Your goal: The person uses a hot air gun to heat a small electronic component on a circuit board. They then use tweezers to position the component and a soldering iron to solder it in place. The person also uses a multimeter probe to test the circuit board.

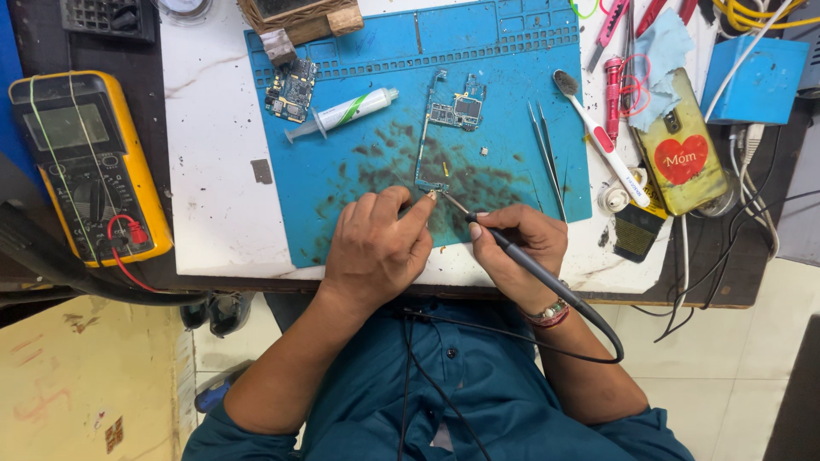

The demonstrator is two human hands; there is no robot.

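My right hand (519, 243) grips a black soldering iron (512, 252) like a pen, its tip near the lower end of a long L-shaped phone circuit board (434, 137) on the blue work mat (342, 183). My left hand (376, 243) rests on the mat's front edge, thumb and forefinger pinching a small thin piece next to the iron's tip at the board's bottom corner. The iron's black cable runs back over my right wrist.
On the mat lie a second circuit board (291, 89), a white syringe (346, 113) and metal tweezers (547, 158). A yellow multimeter (90, 162) sits left. Right of the mat are a white brush (598, 137), a phone in a yellowish case (681, 145) and a blue box (753, 81).
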